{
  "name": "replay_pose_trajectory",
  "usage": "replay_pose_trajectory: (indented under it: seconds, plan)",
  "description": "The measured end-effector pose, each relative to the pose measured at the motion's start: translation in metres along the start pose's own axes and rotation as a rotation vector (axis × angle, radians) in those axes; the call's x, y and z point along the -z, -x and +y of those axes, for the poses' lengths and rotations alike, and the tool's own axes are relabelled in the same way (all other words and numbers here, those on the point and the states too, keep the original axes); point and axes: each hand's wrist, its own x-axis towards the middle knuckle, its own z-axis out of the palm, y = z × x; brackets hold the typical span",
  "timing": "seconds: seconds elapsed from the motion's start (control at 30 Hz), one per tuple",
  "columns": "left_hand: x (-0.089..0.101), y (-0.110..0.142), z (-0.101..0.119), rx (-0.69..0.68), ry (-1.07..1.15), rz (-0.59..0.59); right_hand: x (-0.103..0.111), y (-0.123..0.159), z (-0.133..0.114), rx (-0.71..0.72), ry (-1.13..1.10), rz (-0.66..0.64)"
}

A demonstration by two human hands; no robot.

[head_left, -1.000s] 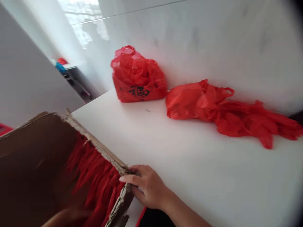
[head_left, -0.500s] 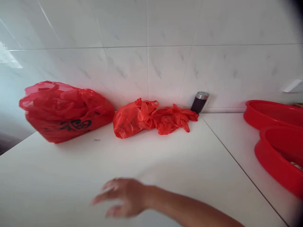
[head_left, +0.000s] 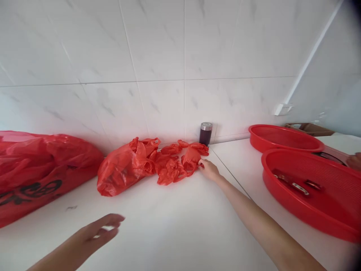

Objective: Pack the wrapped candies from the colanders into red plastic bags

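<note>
My right hand [head_left: 209, 170] is stretched out to the crumpled red plastic bags [head_left: 172, 165], its thumb and fingers pinched on the right edge of one. A fuller red plastic bag [head_left: 121, 169] lies against their left side. Close behind the pinched bag a dark thermos flask [head_left: 205, 134] with a silver lid stands upright by the wall. My left hand [head_left: 104, 229] hovers over the white table [head_left: 169, 229] at the lower left, fingers curved with a gap to the thumb and nothing between them.
A large red bag with black print [head_left: 50, 169] fills the left side. To the right are two round red sieves [head_left: 284, 137], the nearer with small items in it. Behind them are a cardboard box [head_left: 310, 129] and a wall socket [head_left: 283, 109]. Another person's hand [head_left: 354, 161] shows at the right edge.
The view has swung to the right. My right hand has reached forward to the crumpled bags and taken hold of one. My left hand has come into view at the lower left.
</note>
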Motion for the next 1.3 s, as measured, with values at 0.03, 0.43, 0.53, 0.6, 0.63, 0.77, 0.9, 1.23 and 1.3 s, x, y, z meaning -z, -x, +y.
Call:
replay_pose_trajectory:
  seconds: [0.03, 0.43, 0.53, 0.6, 0.63, 0.77, 0.9, 1.23, 1.3]
  plan:
    - [-0.008, -0.014, 0.022, -0.022, 0.006, -0.057, 0.006, 0.004, 0.004, -0.014, -0.053, 0.018]
    - [-0.169, -0.092, 0.192, -0.292, 0.307, -0.172, 0.079, 0.047, 0.009, -0.067, -0.695, 0.276]
    - [-0.185, -0.086, 0.209, -0.278, 0.382, -0.163, 0.082, 0.064, 0.001, -0.056, -0.74, 0.32]
    - [-0.192, -0.078, 0.219, -0.269, 0.497, -0.135, 0.082, 0.081, -0.01, -0.025, -0.75, 0.314]
    - [-0.195, -0.074, 0.223, -0.267, 0.574, -0.118, 0.081, 0.091, -0.016, -0.002, -0.74, 0.292]
    - [-0.202, -0.058, 0.229, -0.288, 0.832, -0.128, 0.077, 0.127, -0.036, 0.057, -0.698, 0.093]
    - [-0.189, -0.054, 0.208, -0.277, 0.714, -0.058, 0.088, 0.143, -0.037, -0.073, -0.929, 0.043]
    - [-0.126, -0.033, 0.144, -0.134, 0.297, 0.115, 0.155, 0.149, -0.034, -0.011, -0.674, -0.246]
    - [-0.117, -0.028, 0.141, -0.133, 0.356, 0.102, 0.171, 0.152, -0.034, 0.079, -0.574, -0.579]
